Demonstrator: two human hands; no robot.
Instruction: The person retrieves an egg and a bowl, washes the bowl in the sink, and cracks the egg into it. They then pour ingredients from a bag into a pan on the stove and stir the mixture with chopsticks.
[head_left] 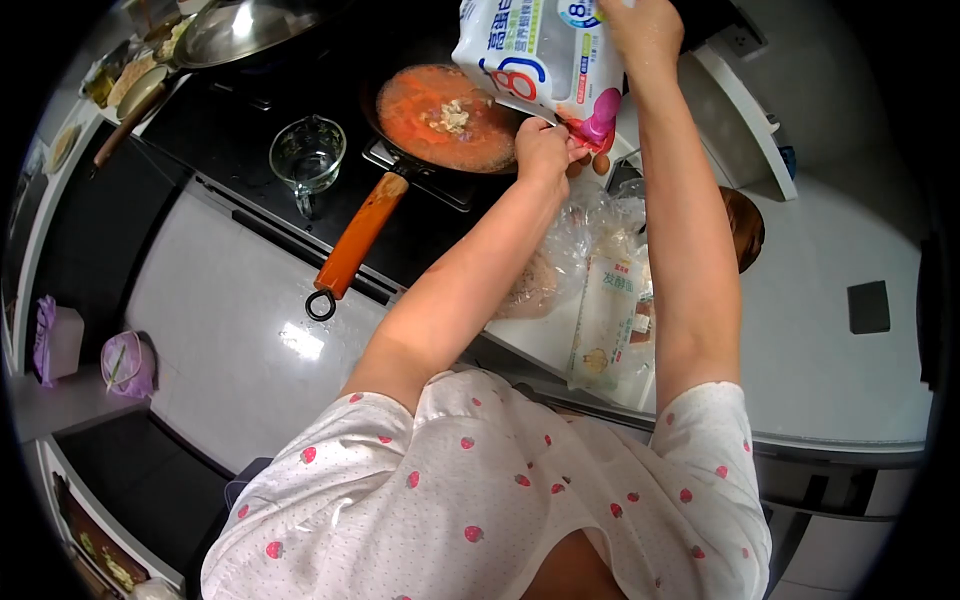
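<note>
A white printed pasta bag (540,62) is tilted over the frying pan (392,158), its lower end near the pan's right rim. My left hand (543,152) is closed on the bag's lower edge. Higher up, my right hand (648,35) grips the other end of the bag. Red tomato-coloured soup fills the pan, and a small heap of pale pieces (450,117) lies in its middle. The pan's orange handle (360,238) points toward me. Part of each hand's fingers is hidden by the bag.
A glass measuring cup (307,158) stands left of the pan on the black stovetop. A lidded wok (245,38) is at the back left. Eggs (600,163), clear plastic bags (570,235) and a flat noodle packet (605,315) lie on the right counter.
</note>
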